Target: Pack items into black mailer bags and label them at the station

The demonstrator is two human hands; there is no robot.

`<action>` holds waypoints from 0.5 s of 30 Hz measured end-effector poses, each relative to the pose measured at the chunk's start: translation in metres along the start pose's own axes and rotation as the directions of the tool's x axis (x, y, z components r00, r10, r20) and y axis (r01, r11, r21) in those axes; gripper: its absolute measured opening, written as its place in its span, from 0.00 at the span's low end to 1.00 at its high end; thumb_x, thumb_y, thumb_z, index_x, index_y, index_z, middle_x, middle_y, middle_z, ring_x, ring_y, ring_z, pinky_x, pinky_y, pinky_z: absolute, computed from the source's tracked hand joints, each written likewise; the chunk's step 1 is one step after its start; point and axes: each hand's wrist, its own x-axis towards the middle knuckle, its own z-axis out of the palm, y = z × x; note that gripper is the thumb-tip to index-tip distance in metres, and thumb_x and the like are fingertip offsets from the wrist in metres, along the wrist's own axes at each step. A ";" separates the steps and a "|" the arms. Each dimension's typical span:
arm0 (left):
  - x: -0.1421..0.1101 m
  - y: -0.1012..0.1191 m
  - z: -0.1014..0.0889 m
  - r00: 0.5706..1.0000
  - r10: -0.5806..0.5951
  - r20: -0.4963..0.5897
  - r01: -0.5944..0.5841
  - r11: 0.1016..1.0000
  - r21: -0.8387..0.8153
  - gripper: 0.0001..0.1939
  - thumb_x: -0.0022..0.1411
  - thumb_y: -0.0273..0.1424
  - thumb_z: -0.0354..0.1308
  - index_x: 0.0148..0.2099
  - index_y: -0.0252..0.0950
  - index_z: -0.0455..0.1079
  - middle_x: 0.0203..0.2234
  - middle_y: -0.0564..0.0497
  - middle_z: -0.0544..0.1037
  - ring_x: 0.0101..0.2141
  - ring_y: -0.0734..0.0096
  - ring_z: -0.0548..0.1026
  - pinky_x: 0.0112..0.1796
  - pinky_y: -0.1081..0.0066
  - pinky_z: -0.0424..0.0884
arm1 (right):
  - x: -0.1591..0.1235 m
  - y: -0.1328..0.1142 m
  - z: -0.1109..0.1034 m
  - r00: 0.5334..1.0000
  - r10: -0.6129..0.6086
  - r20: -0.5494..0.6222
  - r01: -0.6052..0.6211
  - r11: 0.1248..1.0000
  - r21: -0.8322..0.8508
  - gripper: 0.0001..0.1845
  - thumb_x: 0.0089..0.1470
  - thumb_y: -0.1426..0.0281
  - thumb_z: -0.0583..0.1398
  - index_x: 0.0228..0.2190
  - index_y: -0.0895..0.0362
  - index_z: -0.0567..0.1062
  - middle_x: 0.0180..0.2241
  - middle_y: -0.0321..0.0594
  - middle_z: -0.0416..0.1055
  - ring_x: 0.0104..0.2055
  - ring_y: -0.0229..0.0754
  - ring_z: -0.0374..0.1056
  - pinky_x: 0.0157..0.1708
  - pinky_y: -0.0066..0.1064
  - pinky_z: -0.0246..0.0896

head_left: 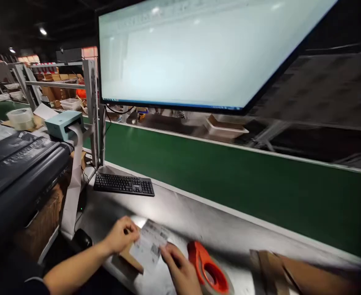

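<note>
My left hand [121, 236] rests with curled fingers on the left edge of a small brown cardboard box [130, 259] on the metal worktable [180, 213]. A white printed label [149, 245] lies across the top of the box. My right hand [180, 270] presses its fingers flat on the label's right side. Both hands touch the box and label at the table's near edge.
An orange tape dispenser [208, 268] lies right of my right hand, and flat brown cardboard [291, 272] lies further right. A black keyboard [124, 184] sits behind, under a large monitor [199, 53]. A green conveyor belt [245, 176] runs beyond. A label printer [62, 125] feeds white paper strip at left.
</note>
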 end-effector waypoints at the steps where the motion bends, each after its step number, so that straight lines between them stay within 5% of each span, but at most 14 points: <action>1: 0.002 0.017 -0.007 0.998 0.055 0.006 -0.055 0.998 0.014 0.18 0.51 0.51 0.67 0.24 0.43 0.71 0.34 0.47 0.76 0.40 0.56 0.76 0.48 0.53 0.74 | 0.002 -0.025 -0.004 0.999 -0.007 0.042 0.006 1.000 0.014 0.29 0.41 0.35 0.68 0.18 0.48 0.78 0.27 0.44 0.73 0.35 0.58 0.71 0.44 0.54 0.73; 6: 0.011 0.077 -0.030 0.964 0.262 0.040 -0.263 0.965 0.025 0.12 0.59 0.41 0.66 0.29 0.39 0.76 0.41 0.44 0.79 0.41 0.60 0.77 0.43 0.61 0.76 | 0.009 -0.107 -0.020 0.984 -0.050 0.171 0.009 0.973 0.231 0.31 0.44 0.38 0.72 0.22 0.54 0.78 0.30 0.38 0.71 0.35 0.43 0.65 0.42 0.37 0.66; 15: -0.005 0.088 -0.035 0.950 0.305 0.072 -0.308 0.951 0.037 0.12 0.60 0.39 0.68 0.29 0.38 0.78 0.40 0.46 0.79 0.43 0.62 0.77 0.47 0.64 0.73 | -0.011 -0.110 -0.025 0.980 -0.136 0.147 0.088 0.952 0.292 0.26 0.49 0.46 0.74 0.24 0.55 0.79 0.33 0.39 0.73 0.35 0.41 0.64 0.38 0.35 0.63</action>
